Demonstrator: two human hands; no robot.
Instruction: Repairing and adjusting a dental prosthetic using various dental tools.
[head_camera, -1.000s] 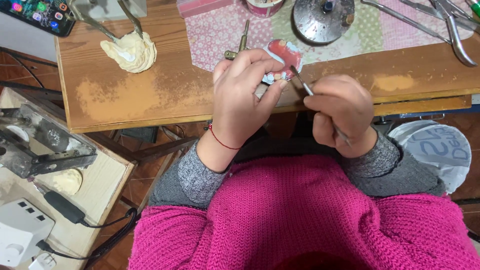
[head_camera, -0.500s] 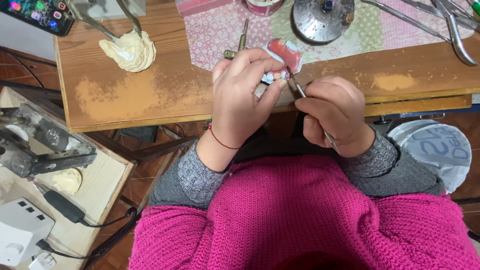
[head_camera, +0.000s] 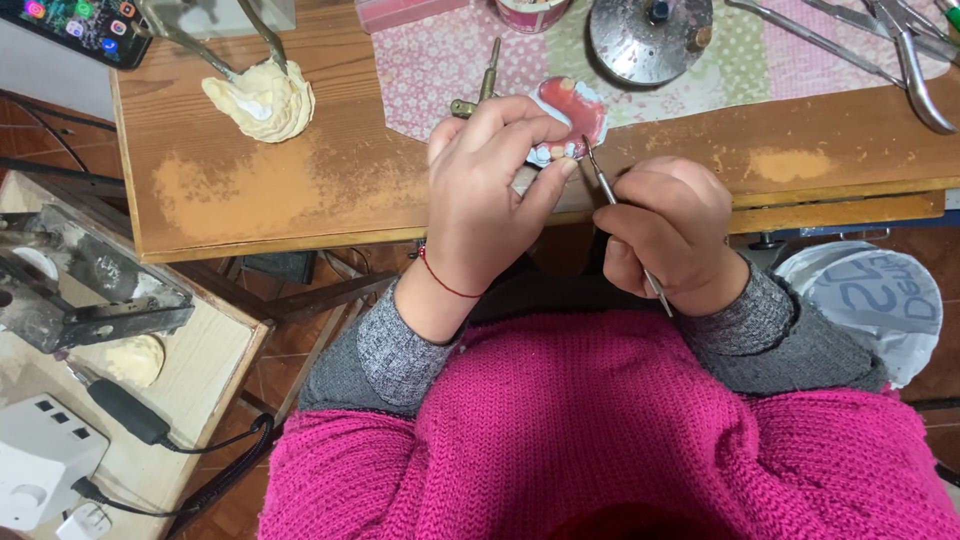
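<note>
1. Your left hand (head_camera: 490, 195) is closed around a pink denture (head_camera: 570, 118). The fingers (head_camera: 505, 125) curl over its near side and the thumb presses up from below, beside the row of pale teeth.
2. The denture sits at the near edge of the wooden bench (head_camera: 300, 190), partly over the pink patterned cloth (head_camera: 440, 70). Only its far end and a few teeth show past your fingers.
3. Your right hand (head_camera: 665, 235) pinches a thin metal tool (head_camera: 603, 183) like a pen. The grip is tight, and the shaft runs through the fist and comes out below by the wrist.
4. The tool's tip lies against the denture, right at the teeth, just beside your left thumb.
5. Both hands are close together, almost touching, above the bench edge.
6. On the cloth beyond the denture lies a brass-coloured small tool (head_camera: 487, 80), with a round metal disc (head_camera: 650, 38) to its right.
7. Long steel pliers (head_camera: 905, 65) rest at the far right of the bench.
8. A lump of cream plaster (head_camera: 262, 100) sits at the far left of the bench, well apart from your hands.
9. A phone (head_camera: 75, 25) lies at the top left corner.
10. On the lower side table to your left stand a metal frame (head_camera: 80, 290) and a white box (head_camera: 40, 455) with a black cable.
</note>
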